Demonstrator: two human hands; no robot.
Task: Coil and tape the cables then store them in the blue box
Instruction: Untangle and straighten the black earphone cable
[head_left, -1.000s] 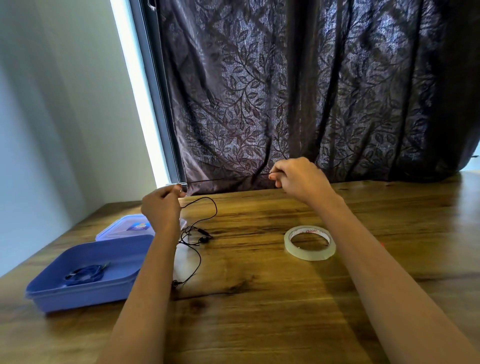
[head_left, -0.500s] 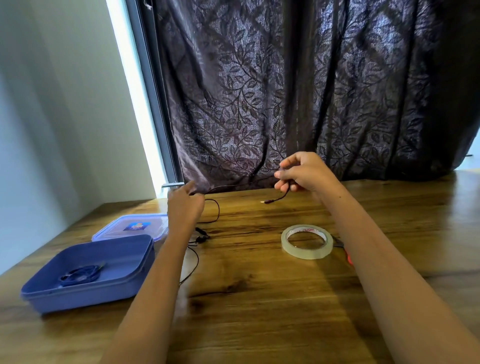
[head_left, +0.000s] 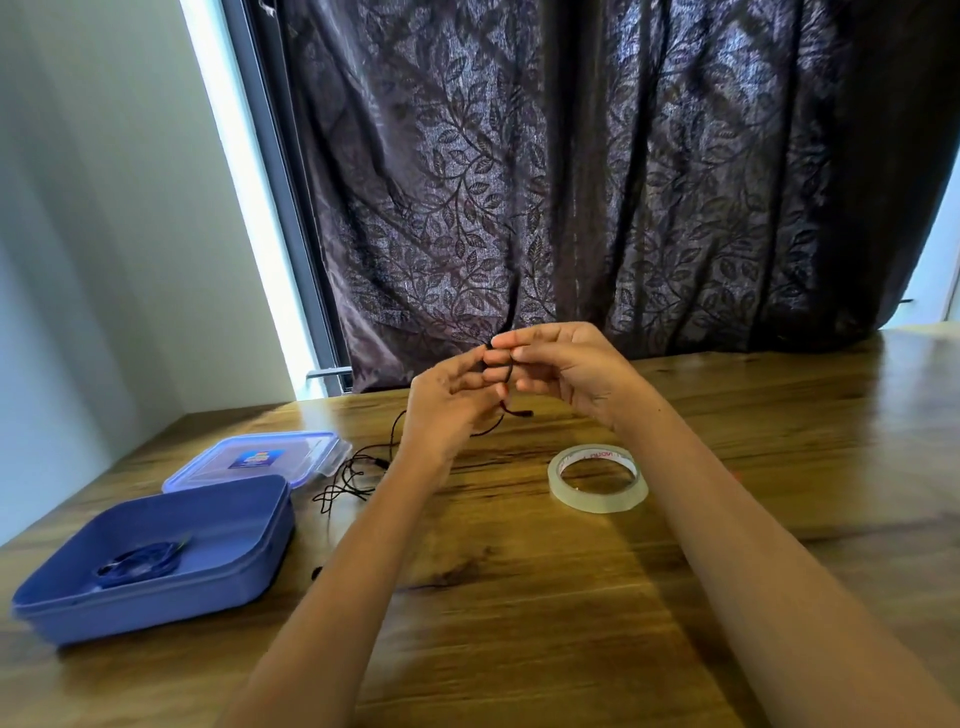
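From the head camera I see both hands raised together above the table. The left hand (head_left: 447, 410) and right hand (head_left: 566, 369) meet at the fingertips, each pinching the black cable (head_left: 508, 373). Its short held stretch runs roughly upright, its plug end (head_left: 521, 414) pointing right. The slack trails down and left to a loose tangle just beside the clear lid (head_left: 260, 457).

The blue box (head_left: 156, 605) sits open at left with a coiled blue cable (head_left: 140, 560) inside. A clear tape roll (head_left: 597, 501) lies flat below the right hand. The wooden table (head_left: 519, 623) meets a dark leaf-patterned curtain (head_left: 571, 182), with a bright window strip (head_left: 244, 171) and a pale wall (head_left: 104, 234) at left.
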